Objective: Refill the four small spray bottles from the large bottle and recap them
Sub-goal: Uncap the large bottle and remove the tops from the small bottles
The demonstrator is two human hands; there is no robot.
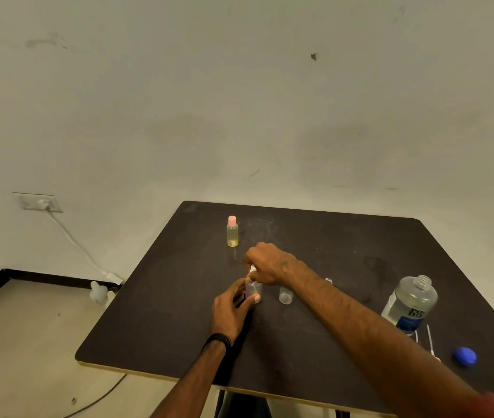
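"Hands first. Where were they?"

"Both over the middle of the dark table (161, 297). My left hand (230, 312) held a small clear bottle (254, 289) upright, thumb and fingers curled round its body. My right hand (269, 265) sat on top of it, fingertips pinching the cap (252, 269) at the neck."

"Was the cap seated?"

"I could not tell; my fingers covered most of it."

"And the other small bottles?"

"A second clear one (285, 296) stood just to the right of the one I held, uncapped as far as I could see, partly behind my right forearm. A yellowish bottle with a pink cap (232, 231) stood upright farther back, apart from my hands. I saw no more than those three for certain."

"The big one?"

"The large bottle (410, 303) stood near the right edge, open at the neck, well apart from my hands. Its blue cap (464, 356) lay on the table nearer to me, close to the right edge. Two thin white tubes (429, 337) lay between them, and something small and clear (328, 280) sat just past my right forearm, too blurred to name."

"Anything off the table?"

"A wall socket (40, 203) with a white cable (73, 239) running down to the floor."
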